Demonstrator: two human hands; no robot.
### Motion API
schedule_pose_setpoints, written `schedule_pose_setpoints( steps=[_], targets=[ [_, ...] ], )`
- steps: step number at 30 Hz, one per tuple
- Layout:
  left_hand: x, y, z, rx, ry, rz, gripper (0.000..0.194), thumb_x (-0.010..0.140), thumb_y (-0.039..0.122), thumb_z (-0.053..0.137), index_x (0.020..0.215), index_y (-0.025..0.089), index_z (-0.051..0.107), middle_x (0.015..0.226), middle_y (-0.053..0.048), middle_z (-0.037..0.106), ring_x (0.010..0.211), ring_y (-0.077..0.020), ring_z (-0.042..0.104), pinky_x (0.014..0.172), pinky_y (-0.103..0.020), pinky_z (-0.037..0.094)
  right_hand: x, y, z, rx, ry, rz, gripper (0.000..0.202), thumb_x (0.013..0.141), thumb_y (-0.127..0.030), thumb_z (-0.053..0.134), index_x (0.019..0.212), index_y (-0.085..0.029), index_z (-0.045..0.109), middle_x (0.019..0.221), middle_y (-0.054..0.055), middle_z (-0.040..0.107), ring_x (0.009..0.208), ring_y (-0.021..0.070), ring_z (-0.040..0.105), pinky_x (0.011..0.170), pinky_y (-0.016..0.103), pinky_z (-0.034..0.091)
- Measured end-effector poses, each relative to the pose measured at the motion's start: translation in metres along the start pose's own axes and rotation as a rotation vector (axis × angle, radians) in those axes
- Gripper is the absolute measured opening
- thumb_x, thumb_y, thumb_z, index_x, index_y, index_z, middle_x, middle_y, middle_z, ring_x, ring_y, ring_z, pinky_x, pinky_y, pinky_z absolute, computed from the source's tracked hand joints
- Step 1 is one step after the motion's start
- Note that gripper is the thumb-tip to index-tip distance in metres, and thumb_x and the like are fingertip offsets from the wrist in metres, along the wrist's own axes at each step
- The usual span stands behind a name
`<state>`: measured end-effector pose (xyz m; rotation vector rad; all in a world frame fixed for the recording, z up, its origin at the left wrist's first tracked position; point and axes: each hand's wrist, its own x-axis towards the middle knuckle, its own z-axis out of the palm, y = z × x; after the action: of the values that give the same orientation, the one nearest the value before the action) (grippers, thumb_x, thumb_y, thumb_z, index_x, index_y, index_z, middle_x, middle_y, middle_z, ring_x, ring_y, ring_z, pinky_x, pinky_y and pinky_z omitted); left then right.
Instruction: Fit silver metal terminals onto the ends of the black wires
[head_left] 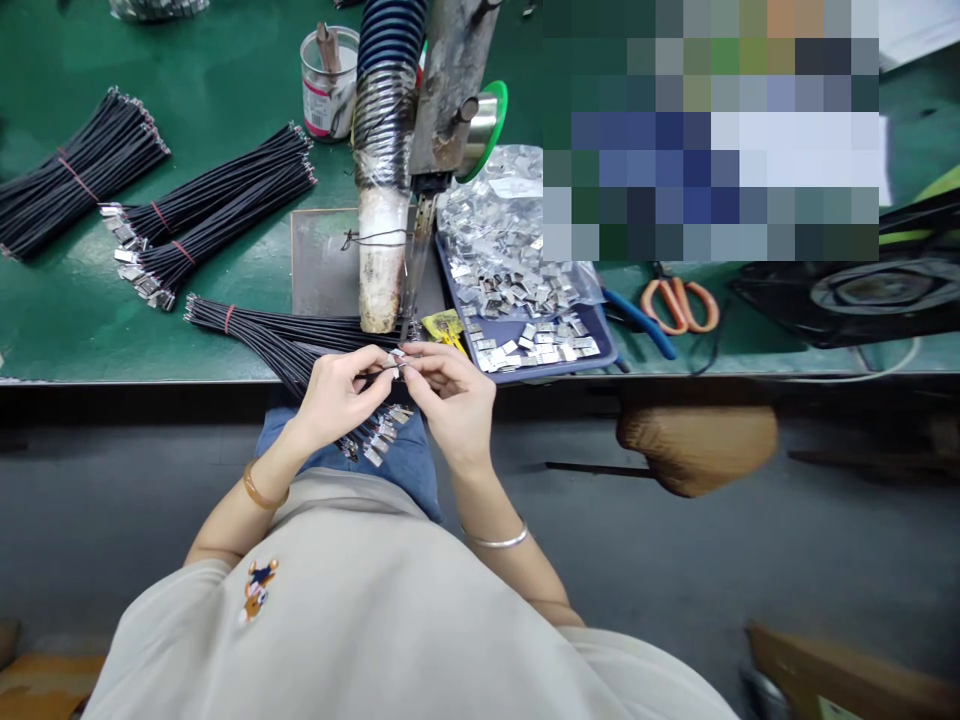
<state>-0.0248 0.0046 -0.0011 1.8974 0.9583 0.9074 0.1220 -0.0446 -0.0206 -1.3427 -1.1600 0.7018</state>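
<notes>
My left hand (341, 392) pinches a thin black cable near its end, at the table's front edge. Close beside it my right hand (455, 395) has thumb and fingers pressed together at a small metal connector (397, 358) on that cable; the exact grip is partly hidden. Under and left of my hands lies a tied bundle of black cables (262, 335), some with metal ends (379, 435) hanging over the edge above my lap. To the right, a blue tray (480, 374) holds loose metal connectors (544, 345) and a clear bag of them.
A taped hose (380, 240) and a metal arm (450, 90) stand just beyond my hands. More cable bundles (225, 190) lie left. A can (330, 90) is behind. Blue-handled pliers (641, 325), orange-handled scissors (679, 305) and a black fan (847, 290) are right.
</notes>
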Motion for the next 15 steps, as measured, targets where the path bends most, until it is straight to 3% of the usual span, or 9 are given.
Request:
schedule_pose_setpoints(
  steps=[6, 11, 15],
  targets=[
    [-0.0008, -0.0032, 0.0036, -0.003, 0.031, -0.041, 0.012, 0.087, 0.021, 0.057, 0.08, 0.015, 0.064, 0.065, 0.001, 0.065, 0.053, -0.0071, 0.052, 0.052, -0.016, 0.04, -0.0085, -0.0001, 0.0024, -0.214, 0.025, -0.162, 0.01, 0.087, -0.018, 0.066, 0.079, -0.024, 0.071, 0.098, 0.005, 0.077, 0.096, 0.0207, 0.073, 0.09, 0.04, 0.061],
    [-0.001, -0.0036, 0.0042, -0.016, 0.027, -0.064, 0.012, 0.086, 0.021, 0.057, 0.08, 0.014, 0.064, 0.062, 0.003, 0.063, 0.05, -0.0056, 0.048, 0.05, -0.015, 0.038, -0.0085, 0.0036, 0.0004, -0.055, 0.102, -0.042, 0.007, 0.088, -0.025, 0.069, 0.084, -0.024, 0.074, 0.1, 0.006, 0.077, 0.093, 0.0196, 0.074, 0.08, 0.034, 0.063],
    [-0.0004, -0.0026, 0.0027, -0.025, 0.025, -0.049, 0.011, 0.086, 0.02, 0.057, 0.081, 0.014, 0.066, 0.064, 0.002, 0.066, 0.05, -0.005, 0.048, 0.05, -0.015, 0.037, -0.0056, 0.0041, 0.0002, 0.034, 0.04, 0.005, 0.004, 0.085, -0.026, 0.072, 0.085, -0.024, 0.075, 0.1, 0.006, 0.077, 0.093, 0.0189, 0.074, 0.079, 0.032, 0.064]
  ],
)
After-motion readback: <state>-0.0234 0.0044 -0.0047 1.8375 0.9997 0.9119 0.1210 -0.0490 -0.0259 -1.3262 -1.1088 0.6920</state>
